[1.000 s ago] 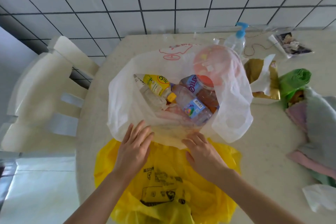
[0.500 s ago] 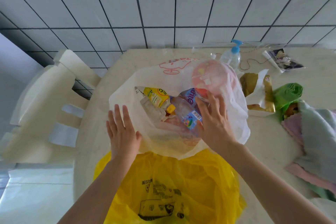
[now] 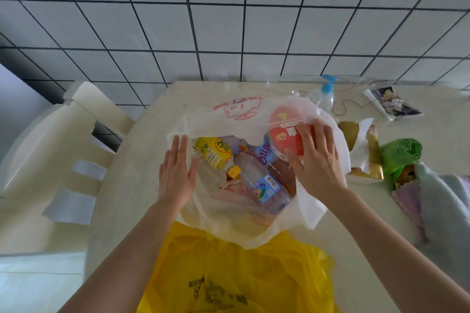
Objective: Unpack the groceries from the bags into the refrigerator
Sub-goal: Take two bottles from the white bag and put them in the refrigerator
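White bag stands open on the counter, bottles inside. My left hand lies flat, fingers straight, against its left rim, holding nothing. My right hand has its grip curled round the red-lidded tub at the bag's right side. Yellow bag lies nearest me.

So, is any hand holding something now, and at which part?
The right hand grips the red round tub by its near side. The left hand holds nothing.
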Motion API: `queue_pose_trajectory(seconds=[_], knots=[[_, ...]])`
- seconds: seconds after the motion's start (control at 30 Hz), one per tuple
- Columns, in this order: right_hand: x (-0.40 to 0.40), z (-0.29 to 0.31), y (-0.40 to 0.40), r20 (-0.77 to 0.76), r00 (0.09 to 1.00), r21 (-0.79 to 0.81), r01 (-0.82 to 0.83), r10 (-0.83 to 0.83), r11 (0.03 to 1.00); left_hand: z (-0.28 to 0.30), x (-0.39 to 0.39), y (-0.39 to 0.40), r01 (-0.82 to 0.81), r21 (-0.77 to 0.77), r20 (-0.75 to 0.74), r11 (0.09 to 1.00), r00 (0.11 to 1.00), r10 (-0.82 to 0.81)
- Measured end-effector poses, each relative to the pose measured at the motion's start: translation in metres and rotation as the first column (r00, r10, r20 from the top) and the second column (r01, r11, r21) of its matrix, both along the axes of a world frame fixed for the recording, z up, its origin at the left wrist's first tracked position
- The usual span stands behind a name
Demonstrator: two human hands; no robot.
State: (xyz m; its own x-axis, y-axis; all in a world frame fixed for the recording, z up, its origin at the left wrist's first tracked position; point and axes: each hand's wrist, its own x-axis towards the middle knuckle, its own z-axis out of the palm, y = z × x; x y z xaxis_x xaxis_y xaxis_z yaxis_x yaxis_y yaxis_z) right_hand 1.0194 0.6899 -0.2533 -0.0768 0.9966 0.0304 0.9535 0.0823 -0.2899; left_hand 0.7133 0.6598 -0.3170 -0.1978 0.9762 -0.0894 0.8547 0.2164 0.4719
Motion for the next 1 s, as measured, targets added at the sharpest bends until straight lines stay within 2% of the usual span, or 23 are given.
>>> queue_pose_trajectory(seconds=[0.27,0.43,0.53,0.67,0.77,0.87,1.0], knots=[[0.017,0.010,0.057,-0.159,0.987,-0.096,-0.005,-0.011,0.995,0.002,0.003,0.043,0.032,0.060,0.058,0.998,0.998,-0.035],[0.022,0.020,0.094,-0.155,0.987,-0.230,0.009,-0.046,0.973,0.003,0.000,0.067,-0.047,0.121,0.171,0.992,0.985,0.025],[0.022,0.024,0.113,-0.190,0.979,-0.308,0.013,-0.074,0.951,0.011,-0.003,0.085,-0.062,0.188,0.173,0.980,0.985,0.029],[0.012,0.029,0.131,-0.081,0.997,-0.360,-0.011,-0.020,0.933,0.018,-0.007,0.110,-0.074,0.217,0.183,0.973,0.983,0.034],[-0.007,0.032,0.144,0.072,0.996,-0.400,-0.019,0.052,0.916,0.019,-0.013,0.124,-0.090,0.158,0.183,0.983,0.981,0.061],[-0.030,0.034,0.157,0.154,0.983,-0.423,-0.023,0.096,0.906,0.020,-0.023,0.132,-0.123,0.093,0.186,0.988,0.977,0.104],[-0.051,0.034,0.179,0.200,0.980,-0.497,0.106,-0.005,0.861,0.019,-0.040,0.140,-0.137,0.000,0.205,0.991,0.969,0.135]])
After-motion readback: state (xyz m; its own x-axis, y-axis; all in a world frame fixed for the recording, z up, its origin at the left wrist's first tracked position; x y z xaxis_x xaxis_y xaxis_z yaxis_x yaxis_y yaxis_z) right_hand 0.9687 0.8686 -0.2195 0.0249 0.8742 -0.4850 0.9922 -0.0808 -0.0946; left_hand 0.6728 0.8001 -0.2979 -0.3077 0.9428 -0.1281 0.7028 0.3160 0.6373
